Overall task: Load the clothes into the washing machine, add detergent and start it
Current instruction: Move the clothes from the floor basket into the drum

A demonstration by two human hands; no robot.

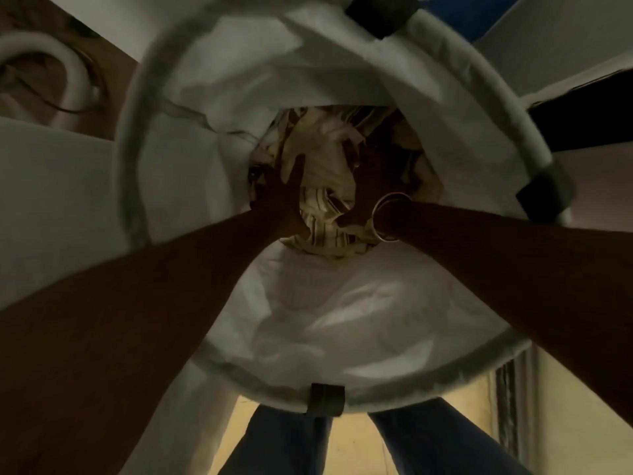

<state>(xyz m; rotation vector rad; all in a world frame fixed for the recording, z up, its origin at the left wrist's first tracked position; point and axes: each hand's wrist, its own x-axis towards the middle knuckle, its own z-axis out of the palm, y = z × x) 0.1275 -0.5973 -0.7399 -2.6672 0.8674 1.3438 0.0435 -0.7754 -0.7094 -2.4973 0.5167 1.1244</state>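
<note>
Both arms plunge deep into the white fabric hamper [308,320], and down at its bottom sit the clothes [325,173], a pale, partly striped heap. The left hand [286,200] lies against the pile's side, thumb spread and fingers seemingly straight, probably bracketing the load for a scoop. The right hand [359,190], a bangle [383,217] at its wrist, is buried in cloth, so its grip cannot be told. No label or writing is readable.

Left grip [286,197] straight-fingered, right grip [364,188] shadowed, both reaching forward
</note>
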